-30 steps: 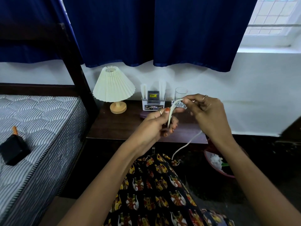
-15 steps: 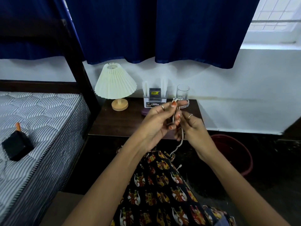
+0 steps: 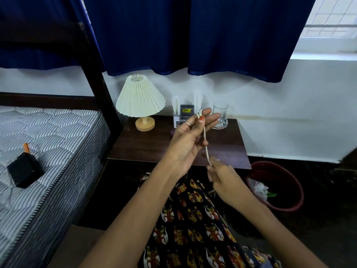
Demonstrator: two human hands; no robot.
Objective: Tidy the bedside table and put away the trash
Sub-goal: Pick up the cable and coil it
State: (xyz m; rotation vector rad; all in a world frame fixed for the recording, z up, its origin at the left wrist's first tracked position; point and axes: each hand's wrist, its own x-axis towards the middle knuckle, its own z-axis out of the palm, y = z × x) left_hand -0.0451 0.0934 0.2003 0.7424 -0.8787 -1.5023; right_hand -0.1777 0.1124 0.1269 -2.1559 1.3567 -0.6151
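Presently a white cord (image 3: 205,144) runs taut above the counter (image 3: 150,146), looped over the left hand's (image 3: 190,138) raised fingertips and pinned there by the thumb. The right hand (image 3: 224,174), lower and knuckles up, pinches the cord's lower end. Behind stand a pleated lamp (image 3: 140,99), a white organiser (image 3: 184,116) with an unreadable yellow label, and a glass (image 3: 220,114). A red bin (image 3: 278,185) with trash sits on the floor to the right.
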